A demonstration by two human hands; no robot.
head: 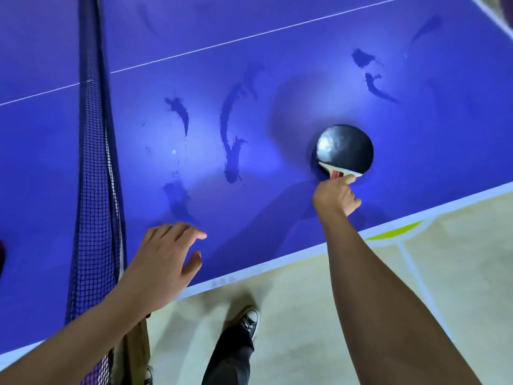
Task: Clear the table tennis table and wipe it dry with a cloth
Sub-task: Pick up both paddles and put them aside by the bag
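The clearing step is in hand. The right hand (pixel 336 197) curls round the handle of a black paddle (pixel 347 151), which lies on the blue table (pixel 277 65) near its edge. The left hand (pixel 163 254) hangs over the table beside the net (pixel 94 176), fingers spread and holding nothing. The next move probably calls for lifting the paddle off the table. Then a cloth is needed for the wet streaks (pixel 231 151) between net and paddle, but none is in view. No brand, label or writing can be read.
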